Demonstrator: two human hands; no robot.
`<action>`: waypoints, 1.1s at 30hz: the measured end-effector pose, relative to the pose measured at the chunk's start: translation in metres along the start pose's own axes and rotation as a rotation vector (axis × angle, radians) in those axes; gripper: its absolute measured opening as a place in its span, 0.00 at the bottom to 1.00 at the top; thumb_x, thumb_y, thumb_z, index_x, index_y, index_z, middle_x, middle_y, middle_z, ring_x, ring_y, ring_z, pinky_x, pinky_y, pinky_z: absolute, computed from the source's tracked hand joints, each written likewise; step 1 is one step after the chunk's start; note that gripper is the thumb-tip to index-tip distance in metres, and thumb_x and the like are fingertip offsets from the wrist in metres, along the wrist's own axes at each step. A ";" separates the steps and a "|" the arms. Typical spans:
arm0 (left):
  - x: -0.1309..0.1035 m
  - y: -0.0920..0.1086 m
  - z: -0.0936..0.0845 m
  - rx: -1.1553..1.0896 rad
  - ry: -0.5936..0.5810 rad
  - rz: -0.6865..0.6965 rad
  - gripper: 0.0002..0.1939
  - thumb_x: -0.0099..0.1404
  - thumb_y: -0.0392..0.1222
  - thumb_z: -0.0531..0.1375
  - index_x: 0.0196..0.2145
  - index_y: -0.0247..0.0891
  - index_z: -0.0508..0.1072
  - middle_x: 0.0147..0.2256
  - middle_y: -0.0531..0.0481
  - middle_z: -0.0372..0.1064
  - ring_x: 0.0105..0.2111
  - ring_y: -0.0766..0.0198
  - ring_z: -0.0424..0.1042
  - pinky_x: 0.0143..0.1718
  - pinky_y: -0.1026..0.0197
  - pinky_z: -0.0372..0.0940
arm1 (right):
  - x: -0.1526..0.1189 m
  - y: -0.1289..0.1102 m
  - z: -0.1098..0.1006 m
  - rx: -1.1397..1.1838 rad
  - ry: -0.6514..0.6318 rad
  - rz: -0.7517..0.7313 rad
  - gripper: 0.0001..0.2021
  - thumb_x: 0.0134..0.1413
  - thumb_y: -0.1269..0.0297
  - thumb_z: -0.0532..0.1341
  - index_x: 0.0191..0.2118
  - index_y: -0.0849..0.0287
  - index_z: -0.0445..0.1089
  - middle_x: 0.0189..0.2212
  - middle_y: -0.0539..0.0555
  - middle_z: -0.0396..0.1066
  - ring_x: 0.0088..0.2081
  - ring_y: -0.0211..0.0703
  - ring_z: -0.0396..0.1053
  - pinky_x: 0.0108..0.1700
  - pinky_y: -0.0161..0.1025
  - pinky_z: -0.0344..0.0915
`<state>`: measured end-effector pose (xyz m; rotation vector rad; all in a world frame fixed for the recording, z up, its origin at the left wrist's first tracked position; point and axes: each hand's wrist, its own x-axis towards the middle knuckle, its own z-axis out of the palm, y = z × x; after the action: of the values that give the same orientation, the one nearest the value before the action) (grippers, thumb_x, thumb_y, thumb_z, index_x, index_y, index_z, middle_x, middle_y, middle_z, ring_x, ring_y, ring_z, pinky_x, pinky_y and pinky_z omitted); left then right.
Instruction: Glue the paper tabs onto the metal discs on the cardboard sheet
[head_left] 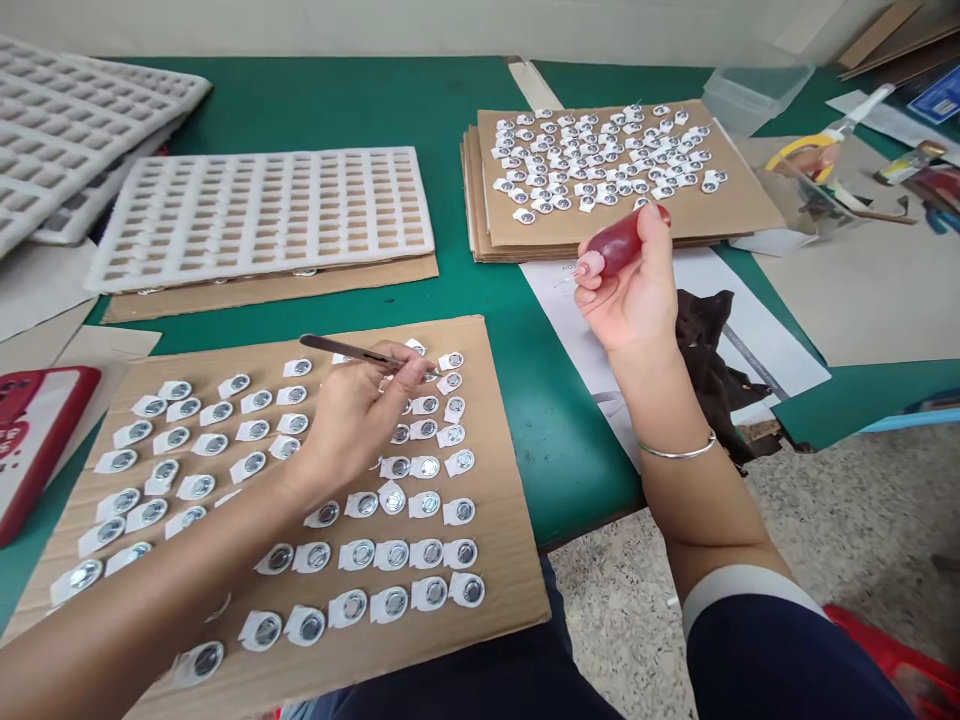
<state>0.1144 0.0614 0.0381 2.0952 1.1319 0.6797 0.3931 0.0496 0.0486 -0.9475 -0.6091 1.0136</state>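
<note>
I wear a thin, round, shiny silver metal bangle (677, 452) on my right arm (667, 395); higher up, there is a dark navy blue cloth sleeve (780, 660) with a plain, wide white band (750, 592) at its end; my left arm (202, 570) is bare as far as I see; dark blue cloth (480, 685) covers my lap.

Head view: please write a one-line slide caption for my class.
Left hand holds tweezers over small round parts on cardboard; right hand raises a red bottle.
</note>
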 end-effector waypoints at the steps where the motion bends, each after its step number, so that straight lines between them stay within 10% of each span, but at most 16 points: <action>1: 0.002 0.001 -0.001 0.023 0.005 0.005 0.15 0.67 0.47 0.52 0.32 0.38 0.75 0.38 0.50 0.73 0.37 0.64 0.72 0.39 0.61 0.67 | 0.001 -0.001 -0.002 0.005 0.010 0.001 0.24 0.50 0.38 0.57 0.25 0.57 0.61 0.21 0.48 0.59 0.20 0.31 0.58 0.16 0.28 0.54; 10: 0.006 0.006 -0.003 0.086 0.026 -0.080 0.18 0.69 0.47 0.46 0.32 0.38 0.71 0.30 0.50 0.71 0.30 0.64 0.69 0.32 0.60 0.63 | 0.001 -0.006 -0.005 0.102 -0.025 0.018 0.24 0.53 0.40 0.55 0.23 0.59 0.61 0.20 0.49 0.58 0.19 0.31 0.55 0.16 0.28 0.52; 16: 0.009 0.009 0.009 0.397 -0.348 -0.099 0.17 0.64 0.50 0.51 0.28 0.38 0.72 0.21 0.51 0.67 0.21 0.64 0.65 0.23 0.61 0.56 | -0.001 -0.007 -0.003 0.089 -0.011 0.037 0.26 0.52 0.39 0.56 0.23 0.59 0.61 0.20 0.49 0.58 0.20 0.31 0.54 0.16 0.27 0.51; 26: 0.005 0.011 0.027 0.547 -0.471 -0.021 0.14 0.63 0.49 0.54 0.36 0.40 0.76 0.31 0.46 0.74 0.33 0.55 0.71 0.31 0.58 0.60 | -0.003 -0.005 -0.001 0.028 -0.003 0.028 0.23 0.49 0.40 0.59 0.24 0.58 0.60 0.19 0.47 0.57 0.19 0.31 0.57 0.16 0.29 0.51; 33: 0.005 0.012 0.005 0.015 -0.167 -0.143 0.19 0.66 0.53 0.50 0.47 0.40 0.70 0.29 0.51 0.70 0.26 0.65 0.68 0.29 0.63 0.63 | -0.004 0.000 0.001 -0.015 -0.033 0.017 0.21 0.48 0.42 0.60 0.25 0.57 0.61 0.21 0.48 0.58 0.21 0.33 0.60 0.17 0.30 0.53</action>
<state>0.1264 0.0596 0.0446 2.0187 1.1820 0.4217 0.3904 0.0468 0.0493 -0.9519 -0.6376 1.0429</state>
